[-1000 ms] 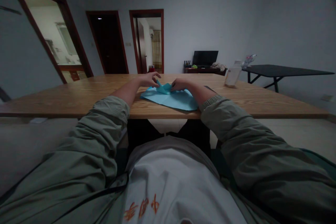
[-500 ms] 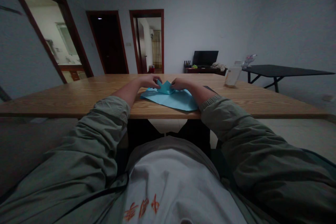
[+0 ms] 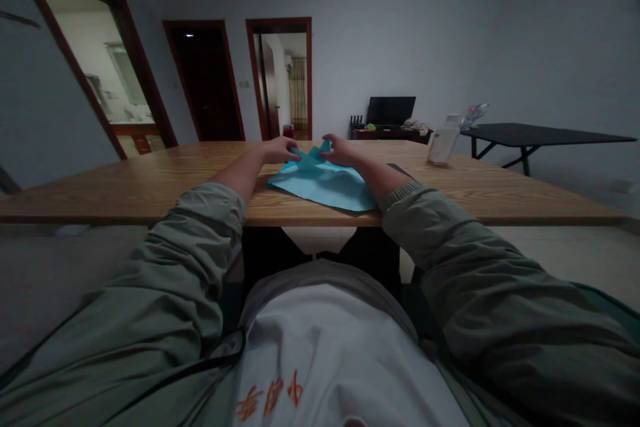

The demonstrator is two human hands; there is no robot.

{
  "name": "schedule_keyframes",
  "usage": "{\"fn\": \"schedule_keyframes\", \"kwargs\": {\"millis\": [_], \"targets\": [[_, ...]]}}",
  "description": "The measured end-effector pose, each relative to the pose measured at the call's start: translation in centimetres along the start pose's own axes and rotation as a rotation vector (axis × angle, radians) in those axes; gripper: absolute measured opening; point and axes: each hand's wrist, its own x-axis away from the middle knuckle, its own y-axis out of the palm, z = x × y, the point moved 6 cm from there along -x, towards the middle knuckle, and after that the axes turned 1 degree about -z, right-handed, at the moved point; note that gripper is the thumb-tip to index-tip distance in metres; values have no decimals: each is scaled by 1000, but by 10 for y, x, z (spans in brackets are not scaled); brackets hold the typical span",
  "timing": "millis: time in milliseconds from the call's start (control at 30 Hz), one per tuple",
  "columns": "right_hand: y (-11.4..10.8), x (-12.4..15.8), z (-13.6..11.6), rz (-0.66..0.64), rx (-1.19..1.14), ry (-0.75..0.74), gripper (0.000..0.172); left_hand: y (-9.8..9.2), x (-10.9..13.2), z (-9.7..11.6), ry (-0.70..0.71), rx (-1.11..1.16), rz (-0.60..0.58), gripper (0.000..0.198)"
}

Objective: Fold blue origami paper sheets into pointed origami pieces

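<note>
Between my hands is a small folded piece of blue paper (image 3: 311,159), with pointed flaps sticking out to both sides. My left hand (image 3: 280,150) pinches its left flap between thumb and fingers. On the other side, my right hand (image 3: 341,149) grips the right flap, whose tip shows above the fingers. Beneath the folded paper a larger light-blue sheet (image 3: 325,188) lies flat on the wooden table (image 3: 200,197), close to the front edge. The exact folds are too small to make out.
A clear bottle with a white cap (image 3: 443,141) stands on the table to the right. Part of a dark flat item (image 3: 399,170) shows beside my right forearm. Farther off are a black folding table (image 3: 545,135) and a monitor (image 3: 391,111) on a low cabinet.
The folded paper has turned and its flaps are drawn apart, with the right one raised. My right hand has lifted slightly; my left hand has moved a little to the left.
</note>
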Motion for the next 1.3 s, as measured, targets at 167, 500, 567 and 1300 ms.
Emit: {"fn": "schedule_keyframes", "kwargs": {"millis": [167, 500, 567, 1300], "targets": [[-2, 1, 0, 22, -46, -15, 77, -32, 7, -12, -78, -187, 290, 21], [24, 4, -1, -377, 104, -49, 52, -52, 22, -69, -393, -423, 320, 26], [26, 5, -2, -405, 112, -63, 53, -51, 23, -75, -443, -496, 263, 33], [8, 11, -2, -307, 345, 34, 56, -45, 11, -18, -102, -325, 476, 59]]}}
